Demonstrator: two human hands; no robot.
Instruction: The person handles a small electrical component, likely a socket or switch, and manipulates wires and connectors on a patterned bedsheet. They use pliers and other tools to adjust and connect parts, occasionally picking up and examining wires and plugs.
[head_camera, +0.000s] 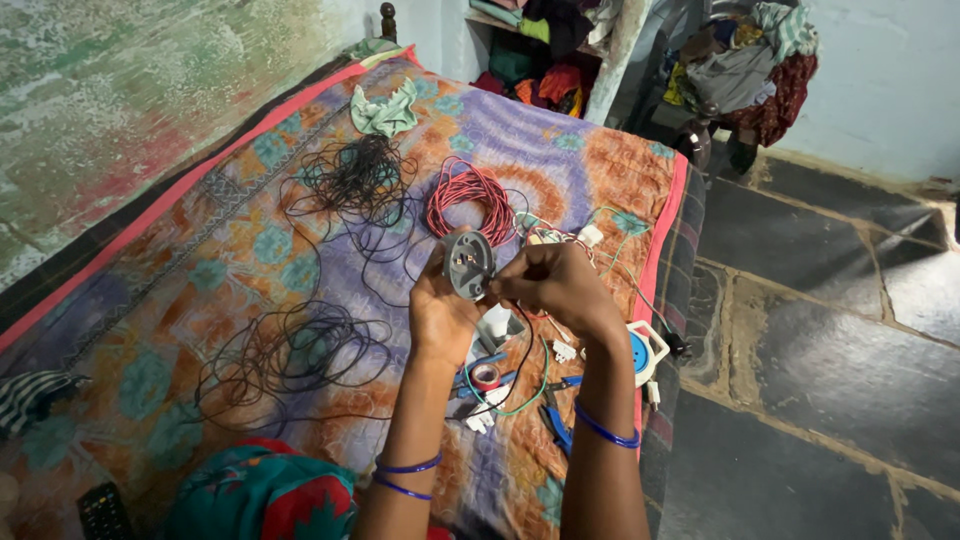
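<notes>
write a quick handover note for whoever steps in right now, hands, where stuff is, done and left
Left hand: holds the round grey fitting up, back side with screws toward the camera.
Right hand: fingers pinch the fitting's right edge.
On the patterned bedspread: red wire coil just beyond the hands, black wire tangles and to the left, red tape roll, blue-handled pliers, blue and white reel at the right edge.
Done: fitting picked up; no wire visibly attached.
Left: probably wiring it; cannot tell how far.
</notes>
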